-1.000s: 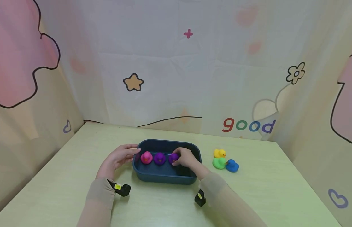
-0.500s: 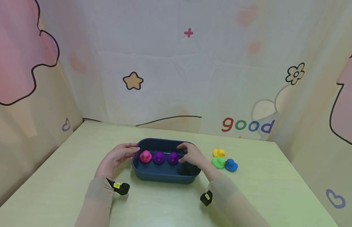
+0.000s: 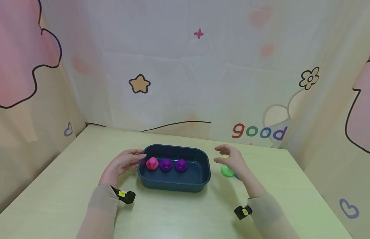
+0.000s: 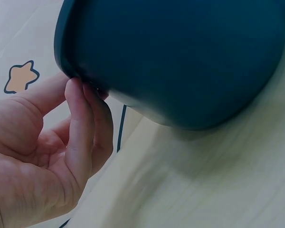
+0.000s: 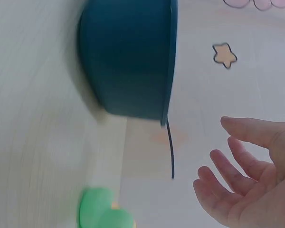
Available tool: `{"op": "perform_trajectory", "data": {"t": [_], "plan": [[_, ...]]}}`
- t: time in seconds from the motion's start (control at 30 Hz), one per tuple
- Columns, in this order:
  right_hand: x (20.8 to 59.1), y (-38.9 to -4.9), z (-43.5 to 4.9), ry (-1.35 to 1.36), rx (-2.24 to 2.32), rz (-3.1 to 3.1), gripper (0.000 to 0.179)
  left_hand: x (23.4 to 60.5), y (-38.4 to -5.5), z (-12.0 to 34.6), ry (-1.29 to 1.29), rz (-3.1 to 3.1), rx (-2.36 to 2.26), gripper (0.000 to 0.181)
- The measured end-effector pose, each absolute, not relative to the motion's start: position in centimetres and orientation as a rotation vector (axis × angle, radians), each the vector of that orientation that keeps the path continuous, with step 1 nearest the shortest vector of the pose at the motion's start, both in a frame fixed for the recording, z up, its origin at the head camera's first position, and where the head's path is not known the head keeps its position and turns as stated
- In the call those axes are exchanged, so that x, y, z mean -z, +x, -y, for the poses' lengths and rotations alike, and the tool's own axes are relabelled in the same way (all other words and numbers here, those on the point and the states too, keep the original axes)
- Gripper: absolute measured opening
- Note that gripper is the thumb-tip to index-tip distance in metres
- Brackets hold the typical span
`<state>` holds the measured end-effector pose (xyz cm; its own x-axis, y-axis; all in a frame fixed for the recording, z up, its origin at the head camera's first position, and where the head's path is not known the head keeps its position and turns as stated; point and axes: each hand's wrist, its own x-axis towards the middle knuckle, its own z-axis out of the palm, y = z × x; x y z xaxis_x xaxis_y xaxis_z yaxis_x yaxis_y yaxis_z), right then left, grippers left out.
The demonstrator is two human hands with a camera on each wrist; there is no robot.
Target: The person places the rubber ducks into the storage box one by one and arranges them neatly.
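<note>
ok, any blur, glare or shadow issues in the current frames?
Head view: even light, pink duck reads clearly, faint sheen inside the blue tray, soft shadows on the table. Left wrist view: dimmer, tray edges soft, left hand clearer, diffuse shadow beside it. Right wrist view: green duck blurred, right hand sharper; no harsh glare.

The tub (image 3: pixel 173 186) sits on the worktop (image 3: pixel 179 214) before the curtain (image 3: pixel 173 59). Three ducks (image 3: pixel 166 165) stand in a row across its left and middle. Left fingers (image 4: pixel 79 126) touch its left end; to its right, the right fingers (image 5: pixel 230 170) are near more ducks (image 3: pixel 227 171).
</note>
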<state>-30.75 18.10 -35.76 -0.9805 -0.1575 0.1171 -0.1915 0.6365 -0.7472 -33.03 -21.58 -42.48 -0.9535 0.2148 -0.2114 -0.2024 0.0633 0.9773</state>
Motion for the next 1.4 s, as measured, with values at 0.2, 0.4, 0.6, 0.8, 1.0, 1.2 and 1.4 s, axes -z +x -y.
{"op": "perform_trajectory", "data": {"t": [0.2, 0.4, 0.6, 0.8, 1.0, 1.2, 1.4], "plan": [[35.9, -30.2, -22.0, 0.185, -1.336, 2.809, 0.045, 42.4, -33.0, 21.6, 0.008, -2.054, -1.961, 0.063], [36.6, -29.9, -24.6, 0.057, -1.413, 2.813, 0.05, 42.5, -33.0, 21.6, 0.005, -2.047, -1.968, 0.063], [37.8, -29.9, -25.9, -0.008, -1.454, 2.832, 0.056, 42.7, -33.1, 21.5, 0.02, -2.024, -1.99, 0.062], [39.4, -30.3, -26.8, -0.132, -1.494, 2.828, 0.059, 42.6, -33.0, 21.5, 0.017, -2.019, -2.001, 0.062], [40.2, -30.5, -27.2, -0.151, -1.492, 2.867, 0.06, 42.5, -32.9, 21.6, 0.005, -2.028, -1.994, 0.062], [40.6, -30.8, -27.5, -0.123, -1.518, 2.899, 0.061, 42.7, -33.1, 21.6, -0.005, -2.031, -1.994, 0.06], [41.1, -31.1, -27.8, -0.077, -1.516, 2.933, 0.063, 42.7, -33.1, 21.7, 0.019, -2.021, -1.999, 0.061]]}}
